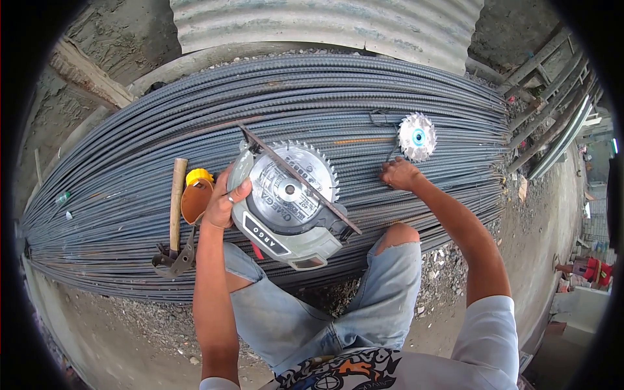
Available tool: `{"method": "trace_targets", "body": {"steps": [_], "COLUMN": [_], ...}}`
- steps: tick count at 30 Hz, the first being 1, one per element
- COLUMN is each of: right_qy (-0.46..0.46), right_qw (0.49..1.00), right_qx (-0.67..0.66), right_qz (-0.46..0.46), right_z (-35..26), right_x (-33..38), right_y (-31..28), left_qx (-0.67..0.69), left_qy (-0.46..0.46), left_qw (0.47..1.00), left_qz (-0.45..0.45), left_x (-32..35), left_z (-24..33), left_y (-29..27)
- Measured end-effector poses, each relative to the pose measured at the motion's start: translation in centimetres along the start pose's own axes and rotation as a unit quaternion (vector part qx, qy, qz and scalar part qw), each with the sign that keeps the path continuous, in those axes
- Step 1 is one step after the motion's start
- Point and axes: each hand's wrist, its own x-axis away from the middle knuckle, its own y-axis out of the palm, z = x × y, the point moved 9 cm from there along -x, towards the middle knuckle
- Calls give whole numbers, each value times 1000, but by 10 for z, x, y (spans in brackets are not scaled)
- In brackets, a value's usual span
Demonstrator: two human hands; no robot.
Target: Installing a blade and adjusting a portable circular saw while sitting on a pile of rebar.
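Observation:
My left hand (225,197) is closed round the grey body of a circular saw (263,224), tilted above my lap. Its toothed blade (299,170) faces up, and the metal base plate (311,185) crosses it edge-on. Farther right, my right hand (400,174) reaches down to the steel bars with its fingers bent together. A thin dark piece shows at its fingertips, too small to name. Just beyond those fingers a second, smaller circular saw blade (408,144) with a blue centre ring lies on the bars.
Under everything runs a wide bundle of ribbed steel bars (130,188). Left of the saw lie a wooden-handled hammer (177,208), a yellow tape measure (199,175) and a brown leather pouch (195,200). Corrugated sheet (325,23) covers the far side. Wooden poles (546,84) lean at right.

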Motion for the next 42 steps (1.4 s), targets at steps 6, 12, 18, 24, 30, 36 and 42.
{"method": "trace_targets", "body": {"steps": [6, 12, 18, 24, 30, 36, 42], "right_qy": [83, 123, 71, -194, -254, -266, -281], "right_qw": [935, 710, 834, 920, 924, 939, 944], "right_qx": [-323, -668, -498, -171, -138, -99, -80], "right_qz": [124, 186, 225, 294, 251, 195, 154], "right_z": [20, 0, -40, -96, -108, -115, -116], "right_x": [43, 58, 52, 28, 1, -12, -16], "right_y": [-114, -184, -284, -334, -332, -337, -335], "left_qx": [-4, -18, 0, 4, 3, -17, -22], "left_qy": [17, 43, 39, 44, 51, 45, 59], "left_qw": [1000, 998, 999, 998, 998, 999, 998], "left_qz": [-16, -41, -28, -34, -27, -19, -26], "left_x": [3, -3, 0, -1, 0, 4, 0], "left_z": [10, 12, 8, 11, 13, 14, 13], "left_y": [5, 10, 3, 6, 6, 3, 4]}}
